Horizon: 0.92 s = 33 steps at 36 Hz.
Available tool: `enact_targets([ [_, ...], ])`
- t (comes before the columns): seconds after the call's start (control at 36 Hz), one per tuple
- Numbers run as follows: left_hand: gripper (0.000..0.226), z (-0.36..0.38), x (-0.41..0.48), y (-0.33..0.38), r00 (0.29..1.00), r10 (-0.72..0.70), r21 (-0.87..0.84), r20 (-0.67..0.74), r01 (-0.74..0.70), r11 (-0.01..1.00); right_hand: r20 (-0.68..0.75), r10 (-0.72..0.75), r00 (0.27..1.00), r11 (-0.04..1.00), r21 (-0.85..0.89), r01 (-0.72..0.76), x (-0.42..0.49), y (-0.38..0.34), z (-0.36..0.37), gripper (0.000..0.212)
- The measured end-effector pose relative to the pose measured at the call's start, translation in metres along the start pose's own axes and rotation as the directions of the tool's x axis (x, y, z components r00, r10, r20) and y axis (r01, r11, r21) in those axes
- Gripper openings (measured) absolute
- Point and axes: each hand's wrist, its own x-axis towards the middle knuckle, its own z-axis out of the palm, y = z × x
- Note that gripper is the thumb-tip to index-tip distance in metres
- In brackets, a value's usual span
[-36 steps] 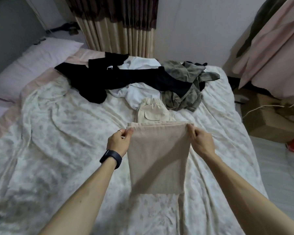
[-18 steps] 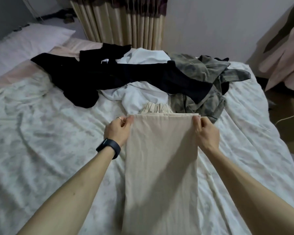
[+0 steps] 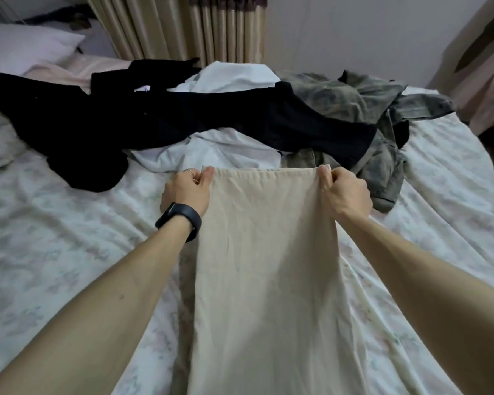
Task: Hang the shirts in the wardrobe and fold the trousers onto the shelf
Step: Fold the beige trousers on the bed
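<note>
Trousers (image 3: 268, 266), one beige pair, between left hand (image 3: 186, 192) and right hand (image 3: 346, 195); one pillow (image 3: 26, 49).

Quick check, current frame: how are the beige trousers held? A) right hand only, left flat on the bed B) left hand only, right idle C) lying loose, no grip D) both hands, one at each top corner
D: the left hand and the right hand each pinch a top corner of the beige trousers, stretching the edge between them above the bed.

Matt beige cloth trousers (image 3: 265, 252) (faintly creased)
</note>
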Motion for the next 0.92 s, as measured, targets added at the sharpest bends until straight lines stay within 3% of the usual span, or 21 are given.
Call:
enact_targets([
  [0.08,0.046,0.009,0.008,-0.006,1.0,-0.003,0.035,0.028,0.002,0.999,0.027,0.022,0.999,1.0,-0.023,-0.022,0.006,0.002,0.004,0.053],
  [0.19,0.042,0.017,0.004,-0.005,0.999,0.016,-0.094,-0.034,-0.02,0.995,0.016,0.047,0.999,0.994,0.096,-0.048,-0.003,-0.002,0.006,0.047],
  [0.28,0.058,0.025,-0.038,-0.019,0.938,0.324,0.225,-0.123,-0.292,0.93,-0.112,-0.172,0.979,0.983,0.044,0.178,-0.051,0.003,0.017,0.054],
  [0.36,0.065,0.039,-0.109,-0.037,0.783,0.612,0.366,0.111,-0.605,0.707,-0.116,-0.505,0.855,0.862,-0.022,0.506,-0.134,0.013,0.029,0.052],
  [0.44,0.069,0.052,-0.171,-0.064,0.691,0.6,0.448,0.404,-0.721,0.529,0.054,-0.595,0.802,0.801,-0.052,0.597,-0.212,0.04,0.043,0.061],
  [0.53,0.063,0.054,-0.171,-0.096,0.634,0.554,0.449,0.54,-0.773,0.448,0.229,-0.564,0.794,0.762,-0.227,0.606,-0.239,0.099,0.057,0.059],
  [0.58,0.058,0.047,-0.149,-0.109,0.713,0.472,0.511,0.518,-0.701,0.498,0.288,-0.43,0.856,0.785,-0.349,0.512,-0.232,0.131,0.056,0.061],
  [0.67,0.057,0.033,-0.132,-0.112,0.9,0.208,0.608,0.383,-0.416,0.677,0.265,-0.165,0.95,0.868,-0.419,0.268,-0.223,0.15,0.044,0.068],
  [0.72,0.062,0.02,-0.143,-0.103,0.927,0.15,0.588,0.345,-0.338,0.735,0.213,-0.071,0.974,0.913,-0.38,0.15,-0.227,0.146,0.032,0.074],
  [0.83,0.064,-0.005,-0.212,-0.099,0.913,0.24,0.393,0.331,-0.365,0.844,0.069,-0.07,0.995,0.957,-0.275,0.087,-0.262,0.144,0.006,0.076],
  [0.92,0.068,-0.018,-0.289,-0.114,0.955,0.109,0.239,0.276,-0.178,0.955,0.113,-0.006,0.994,0.982,-0.188,0.027,-0.318,0.15,-0.01,0.07],
])
